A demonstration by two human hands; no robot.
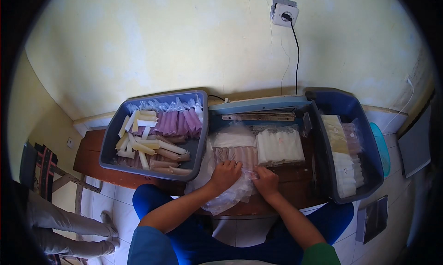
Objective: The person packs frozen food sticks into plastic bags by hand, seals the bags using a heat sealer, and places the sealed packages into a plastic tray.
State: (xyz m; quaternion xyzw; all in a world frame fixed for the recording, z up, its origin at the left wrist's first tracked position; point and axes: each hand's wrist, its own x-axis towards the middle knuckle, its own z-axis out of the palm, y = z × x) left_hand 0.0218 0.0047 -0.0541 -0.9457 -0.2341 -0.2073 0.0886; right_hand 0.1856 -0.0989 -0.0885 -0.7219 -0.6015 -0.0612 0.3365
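Observation:
A clear plastic bag of brownish-pink filled tubes (235,154) lies on the wooden bench in front of me. My left hand (227,173) is on the near edge of this bag, its fingers closed over the plastic. At the near right corner, my right hand (266,180) pinches the bag's film. Loose clear plastic bags (226,200) spread under and below my hands. Just right of the brownish-pink pack sits a bagged pack of white tubes (280,146), touched by neither hand.
A grey tub (199,161) at left holds loose white, yellow, purple and brownish tubes. At right, a dark blue tub (376,172) contains bagged packs. Behind the packs runs a blue metal frame (258,106). A person's legs (74,228) are at far left.

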